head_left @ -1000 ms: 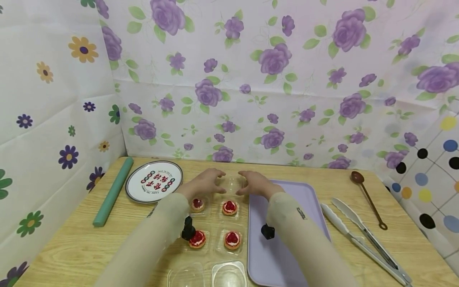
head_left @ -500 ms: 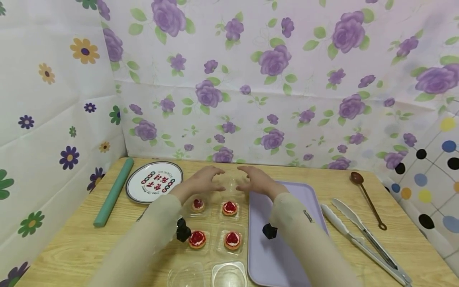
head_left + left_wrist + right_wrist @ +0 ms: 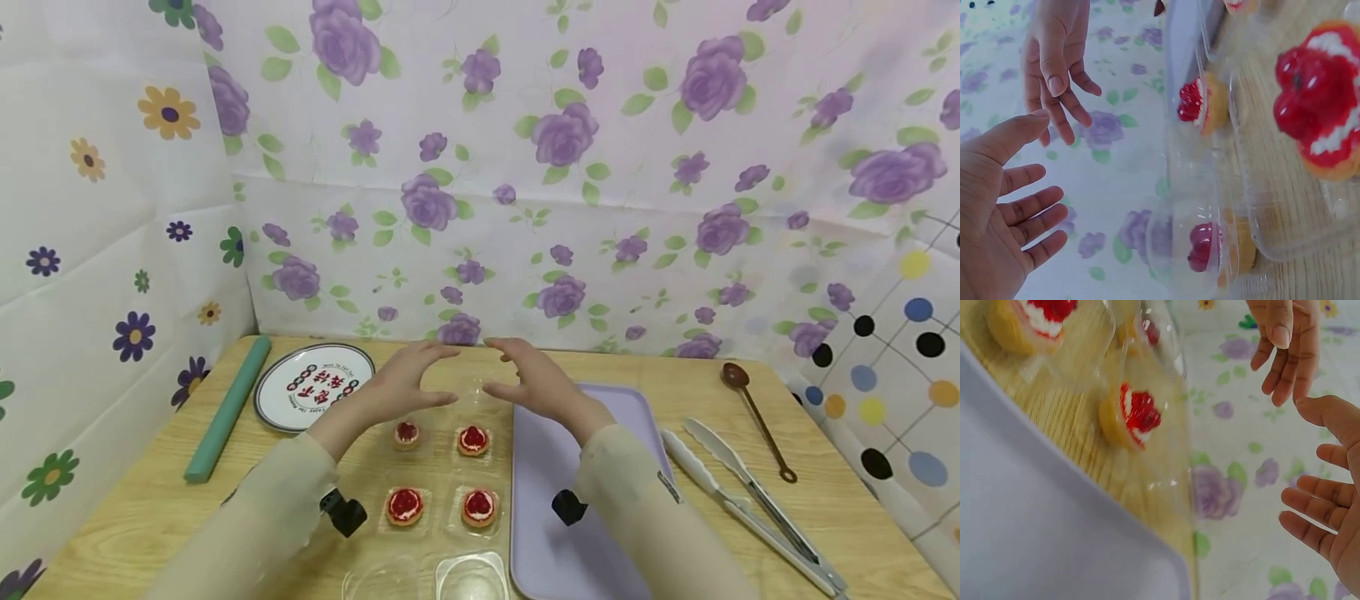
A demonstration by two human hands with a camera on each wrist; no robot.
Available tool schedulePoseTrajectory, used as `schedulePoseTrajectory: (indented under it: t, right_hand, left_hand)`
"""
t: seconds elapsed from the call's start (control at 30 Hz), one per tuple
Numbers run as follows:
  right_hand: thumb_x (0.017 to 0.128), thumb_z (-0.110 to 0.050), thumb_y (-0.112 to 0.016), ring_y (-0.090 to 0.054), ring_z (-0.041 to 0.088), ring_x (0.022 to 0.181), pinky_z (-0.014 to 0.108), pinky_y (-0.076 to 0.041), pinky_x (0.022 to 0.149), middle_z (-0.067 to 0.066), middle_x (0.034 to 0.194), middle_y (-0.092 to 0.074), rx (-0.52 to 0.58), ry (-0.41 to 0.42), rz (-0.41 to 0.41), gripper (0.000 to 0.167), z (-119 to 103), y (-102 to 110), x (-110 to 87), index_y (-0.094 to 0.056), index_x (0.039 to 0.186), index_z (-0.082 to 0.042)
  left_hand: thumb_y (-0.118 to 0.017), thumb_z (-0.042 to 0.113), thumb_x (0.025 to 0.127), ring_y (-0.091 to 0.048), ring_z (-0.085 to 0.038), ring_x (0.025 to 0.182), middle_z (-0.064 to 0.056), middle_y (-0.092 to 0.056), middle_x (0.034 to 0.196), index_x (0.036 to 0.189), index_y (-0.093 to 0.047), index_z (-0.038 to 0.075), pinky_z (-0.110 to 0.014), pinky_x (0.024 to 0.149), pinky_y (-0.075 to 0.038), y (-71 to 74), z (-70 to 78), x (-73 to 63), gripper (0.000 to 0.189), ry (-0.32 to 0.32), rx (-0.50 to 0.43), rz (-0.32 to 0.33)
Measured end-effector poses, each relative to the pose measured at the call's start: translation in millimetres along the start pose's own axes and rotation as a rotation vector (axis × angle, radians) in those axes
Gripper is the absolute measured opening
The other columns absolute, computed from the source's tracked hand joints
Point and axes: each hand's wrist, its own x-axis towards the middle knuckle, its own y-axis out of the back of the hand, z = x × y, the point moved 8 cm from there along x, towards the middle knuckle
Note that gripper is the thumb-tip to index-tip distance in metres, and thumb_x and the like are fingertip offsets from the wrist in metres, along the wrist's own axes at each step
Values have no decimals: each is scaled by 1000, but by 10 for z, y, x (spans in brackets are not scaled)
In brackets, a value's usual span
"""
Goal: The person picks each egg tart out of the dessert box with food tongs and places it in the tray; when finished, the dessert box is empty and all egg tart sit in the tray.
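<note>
- Red-topped tarts (image 3: 478, 507) sit in clear plastic containers (image 3: 457, 527) mid-bench (image 3: 135, 508).
- Left hand (image 3: 397, 385) and right hand (image 3: 536, 383) hover above the far end, fingers spread apart, holding nothing.
- Step in hand looks like positioning; grasping would call for lowered fingers.
- Lilac tray (image 3: 547, 454) crowds the containers' right; plate (image 3: 300, 404) left, tongs (image 3: 750, 508) farther right.

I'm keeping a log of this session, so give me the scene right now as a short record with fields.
Left hand: open, holding nothing
Right hand: open, facing the left hand, apart from it
Tarts: four, red-topped, in clear plastic containers
Tray: purple, right of the tarts
Far left: green rod, white plate
Far right: tongs, brown spoon
Backdrop: floral cloth
</note>
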Motion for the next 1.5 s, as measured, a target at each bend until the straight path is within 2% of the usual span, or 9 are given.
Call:
schedulePoseTrajectory:
  t: [0.2,0.4,0.53,0.73,0.83,1.03,1.23,1.37,1.5]
  right_hand:
    - [89,-38,-67,-50,28,129,46,-49,99,4,150,-41,4,59,28,70,-216,66,-124,-33,149,-23]
    - [89,-34,-68,-52,28,124,44,-50,97,4,147,-44,14,133,72,69,-397,103,-257,-36,148,-20]
    - [89,-33,-68,-54,25,121,43,-50,97,4,145,-47,17,164,85,69,-477,92,-332,-36,148,-19]
    - [88,-31,-70,-55,23,121,44,-49,99,2,144,-48,18,202,86,68,-600,35,-380,-38,147,-20]
    - [88,-30,-70,-56,22,118,43,-50,98,3,142,-50,10,215,86,67,-653,-28,-387,-40,146,-18]
    - [89,-31,-68,-56,19,117,41,-51,96,3,140,-51,-1,219,47,64,-705,-208,-365,-40,146,-20]
    - [90,-33,-67,-55,21,119,41,-52,95,3,138,-51,9,212,-6,62,-749,-343,-254,-41,145,-19]
    - [90,-33,-67,-55,24,121,42,-51,96,4,139,-51,19,177,-48,62,-723,-440,-159,-42,144,-19]
    - [90,-37,-66,-56,22,121,41,-51,97,5,139,-52,-30,144,-81,62,-693,-523,-72,-42,144,-19]
  left_hand:
    - [-74,32,84,-43,-36,133,-14,-48,143,141,-47,10,-57,108,-38,125,128,-216,68,-51,-14,76]
    - [-77,29,81,-48,-34,128,-13,-53,137,138,-50,8,-55,104,-42,237,269,-402,66,-118,10,148]
    - [-78,26,80,-49,-34,126,-12,-55,135,138,-50,10,-56,102,-43,266,263,-534,66,-128,6,181]
    - [-80,25,78,-48,-33,127,-11,-54,136,138,-49,11,-55,103,-43,216,85,-733,69,-73,-77,193]
    - [-80,26,77,-51,-33,123,-11,-55,134,137,-50,10,-54,99,-46,167,-25,-795,69,-53,-94,201]
    - [-80,23,77,-55,-33,115,-12,-56,130,134,-52,8,-51,91,-51,58,-190,-848,66,-49,-115,211]
    - [-80,19,77,-54,-35,115,-17,-55,132,135,-51,6,-53,93,-50,-7,-398,-904,65,33,-128,200]
    - [-80,21,77,-55,-34,113,-16,-56,129,134,-51,4,-52,93,-50,-51,-501,-938,66,44,-120,200]
    - [-80,25,77,-55,-34,112,-18,-55,130,135,-49,3,-51,91,-50,-110,-583,-971,69,67,-124,185]
